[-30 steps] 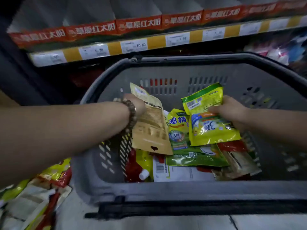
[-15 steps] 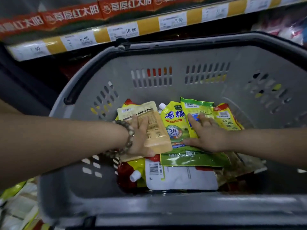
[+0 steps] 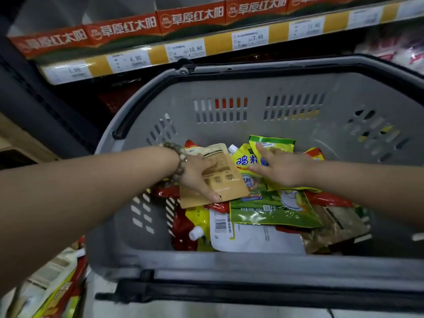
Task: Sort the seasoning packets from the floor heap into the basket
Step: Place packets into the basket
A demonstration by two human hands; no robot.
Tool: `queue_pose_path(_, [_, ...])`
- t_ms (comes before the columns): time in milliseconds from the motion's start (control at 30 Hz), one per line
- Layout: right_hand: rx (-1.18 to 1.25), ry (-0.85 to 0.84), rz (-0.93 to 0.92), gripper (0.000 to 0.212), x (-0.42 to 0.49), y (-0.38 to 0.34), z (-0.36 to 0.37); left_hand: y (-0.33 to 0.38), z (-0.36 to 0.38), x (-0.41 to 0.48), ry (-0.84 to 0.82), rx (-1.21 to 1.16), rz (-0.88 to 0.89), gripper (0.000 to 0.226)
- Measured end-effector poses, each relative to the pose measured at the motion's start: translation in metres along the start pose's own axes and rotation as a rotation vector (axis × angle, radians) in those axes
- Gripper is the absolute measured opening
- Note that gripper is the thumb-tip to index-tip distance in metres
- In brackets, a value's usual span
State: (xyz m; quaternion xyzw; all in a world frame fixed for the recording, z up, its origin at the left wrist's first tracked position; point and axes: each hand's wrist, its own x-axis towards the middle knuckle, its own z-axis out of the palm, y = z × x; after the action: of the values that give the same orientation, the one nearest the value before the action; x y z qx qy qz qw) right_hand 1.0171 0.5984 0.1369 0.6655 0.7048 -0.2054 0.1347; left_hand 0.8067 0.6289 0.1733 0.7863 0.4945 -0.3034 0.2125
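A grey plastic basket (image 3: 252, 88) stands in front of me and holds several seasoning packets. My left hand (image 3: 197, 177), with a bead bracelet on the wrist, lies flat on a tan packet (image 3: 227, 180) at the left of the pile, fingers and thumb spread on top of it. My right hand (image 3: 282, 168) presses with spread fingers on a yellow-green packet (image 3: 273, 143) at the back of the pile. Below them lie a green packet (image 3: 275, 212), a white pouch (image 3: 252, 239) and a red-yellow spouted pouch (image 3: 197, 232). Part of the floor heap (image 3: 57, 290) shows at the lower left.
A store shelf with a yellow price strip (image 3: 183, 51) and red-orange cartons (image 3: 190, 17) rises behind the basket. The basket's black handle (image 3: 229, 292) lies folded along its near rim. Pale floor (image 3: 206, 312) shows below it. More packaged goods (image 3: 401, 49) sit at the upper right.
Both hands have lowered their packets onto the pile in the basket. The grips seen a second ago have given way to flat, spread fingers on top of the packets.
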Motion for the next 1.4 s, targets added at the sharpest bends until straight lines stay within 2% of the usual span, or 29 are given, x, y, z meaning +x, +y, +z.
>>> queue_pose_path(133, [0.092,0.246,-0.074,0.082,-0.02,-0.024,-0.047,-0.005,-0.031,-0.05,0.398,0.04,0.098,0.095])
queue_pose_path(233, [0.232,0.375,-0.207,0.077,-0.032,-0.058,-0.076,-0.028,-0.043,-0.097,0.664,-0.07,0.103,0.086])
queue_pose_path(333, [0.305,0.481,-0.351,0.073,-0.043,-0.107,-0.099,-0.063,-0.033,-0.142,0.843,-0.216,0.065,0.082])
queue_pose_path(433, [0.316,0.545,-0.504,0.071,-0.055,-0.171,-0.111,-0.106,-0.006,-0.18,0.934,-0.312,-0.045,0.073])
queue_pose_path(533, [0.277,0.492,-0.619,0.07,-0.064,-0.239,-0.111,-0.149,0.033,-0.212,0.976,-0.428,-0.16,0.069])
queue_pose_path(667, [0.1,0.424,-0.695,0.071,-0.062,-0.325,-0.097,-0.201,0.09,-0.242,0.974,-0.502,-0.325,0.069])
queue_pose_path(867, [-0.087,0.249,-0.65,0.055,-0.036,-0.426,-0.03,-0.255,0.177,-0.254,0.894,-0.61,-0.536,0.067])
queue_pose_path(967, [-0.082,0.169,-0.61,0.047,-0.017,-0.453,0.025,-0.27,0.223,-0.241,0.826,-0.663,-0.616,0.069])
queue_pose_path(1233, [-0.122,-0.068,-0.563,0.054,0.037,-0.47,0.158,-0.286,0.331,-0.196,0.7,-0.837,-0.752,0.068])
queue_pose_path(1400, [-0.079,-0.029,-0.552,0.044,0.069,-0.497,0.194,-0.29,0.371,-0.183,0.703,-0.932,-0.8,0.06])
